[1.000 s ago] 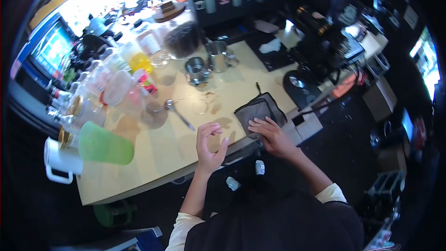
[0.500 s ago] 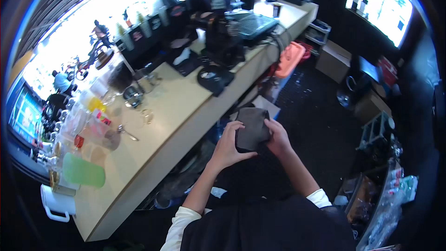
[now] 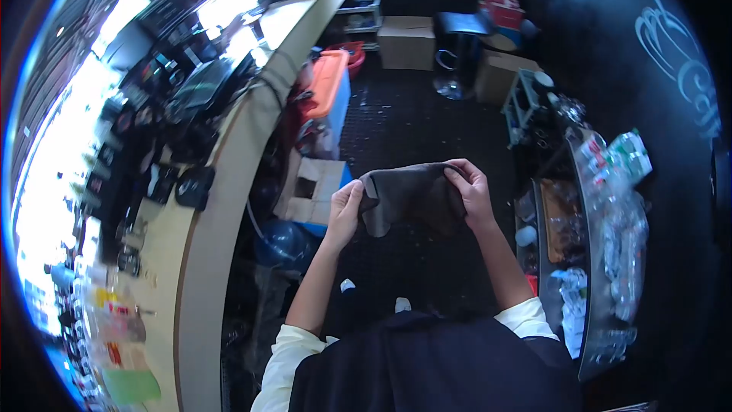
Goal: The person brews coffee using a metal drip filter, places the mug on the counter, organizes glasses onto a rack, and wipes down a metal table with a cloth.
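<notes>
A dark grey-brown cloth hangs stretched between my two hands, above the dark floor. My left hand pinches its left end, where the edge is folded over. At the upper right corner, the fingers and thumb of my right hand are closed on the cloth. Its lower edge droops unevenly, and it touches nothing but my hands.
The long wooden counter runs along the left, with cups and machines on it. Below it are an orange-lidded bin, an open box and a blue round container. A shelf with plastic bags stands right. Cardboard boxes stand ahead.
The view has turned right, away from the counter. The cloth was lifted off the counter, held folded in both hands, and is now spread wider between them.
</notes>
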`<state>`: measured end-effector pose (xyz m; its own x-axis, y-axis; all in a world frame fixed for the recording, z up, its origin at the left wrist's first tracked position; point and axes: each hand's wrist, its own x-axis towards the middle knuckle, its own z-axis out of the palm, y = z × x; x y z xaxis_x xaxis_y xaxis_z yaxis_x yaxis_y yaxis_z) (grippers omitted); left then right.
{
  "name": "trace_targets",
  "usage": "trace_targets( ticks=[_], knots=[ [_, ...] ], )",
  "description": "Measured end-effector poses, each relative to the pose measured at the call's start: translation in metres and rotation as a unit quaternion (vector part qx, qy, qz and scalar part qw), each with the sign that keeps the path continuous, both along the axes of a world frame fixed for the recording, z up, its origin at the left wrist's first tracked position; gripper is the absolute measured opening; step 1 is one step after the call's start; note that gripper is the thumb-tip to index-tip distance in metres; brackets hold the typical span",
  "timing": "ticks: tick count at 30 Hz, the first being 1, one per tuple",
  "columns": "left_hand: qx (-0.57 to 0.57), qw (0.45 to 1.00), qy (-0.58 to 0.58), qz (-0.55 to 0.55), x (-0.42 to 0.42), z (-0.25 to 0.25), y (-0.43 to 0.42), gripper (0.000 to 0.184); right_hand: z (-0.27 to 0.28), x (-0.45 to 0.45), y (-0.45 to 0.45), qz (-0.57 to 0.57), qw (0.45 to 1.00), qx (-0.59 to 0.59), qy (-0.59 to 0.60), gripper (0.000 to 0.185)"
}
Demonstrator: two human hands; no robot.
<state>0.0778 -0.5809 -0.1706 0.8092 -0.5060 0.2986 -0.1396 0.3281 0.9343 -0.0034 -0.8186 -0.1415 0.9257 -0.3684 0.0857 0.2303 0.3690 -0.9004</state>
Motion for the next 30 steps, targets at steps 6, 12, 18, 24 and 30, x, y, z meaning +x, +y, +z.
trace_targets(
  ticks=[6, 12, 18, 24, 30],
  knots=[
    [0.007, 0.977, 0.128, -0.168, 0.008, 0.014, -0.103, 0.032, 0.002, -0.049, -0.064, -0.269, 0.857, -0.440, 0.013, 0.024],
    [0.117, 0.955, -0.001, -0.272, 0.005, 0.016, -0.202, 0.023, 0.005, -0.060, -0.065, -0.231, 0.890, -0.392, 0.039, 0.042],
    [0.185, 0.900, -0.172, -0.354, 0.051, 0.023, -0.261, 0.022, -0.023, -0.034, -0.112, -0.324, 0.875, -0.346, 0.098, 0.018],
    [0.210, 0.860, -0.221, -0.409, 0.099, 0.019, -0.324, 0.019, -0.048, -0.003, -0.151, -0.407, 0.906, -0.105, 0.045, 0.018],
    [0.168, 0.814, -0.233, -0.505, 0.090, 0.030, -0.389, 0.017, -0.045, -0.041, -0.176, -0.550, 0.827, -0.106, 0.046, 0.019]
  ],
)
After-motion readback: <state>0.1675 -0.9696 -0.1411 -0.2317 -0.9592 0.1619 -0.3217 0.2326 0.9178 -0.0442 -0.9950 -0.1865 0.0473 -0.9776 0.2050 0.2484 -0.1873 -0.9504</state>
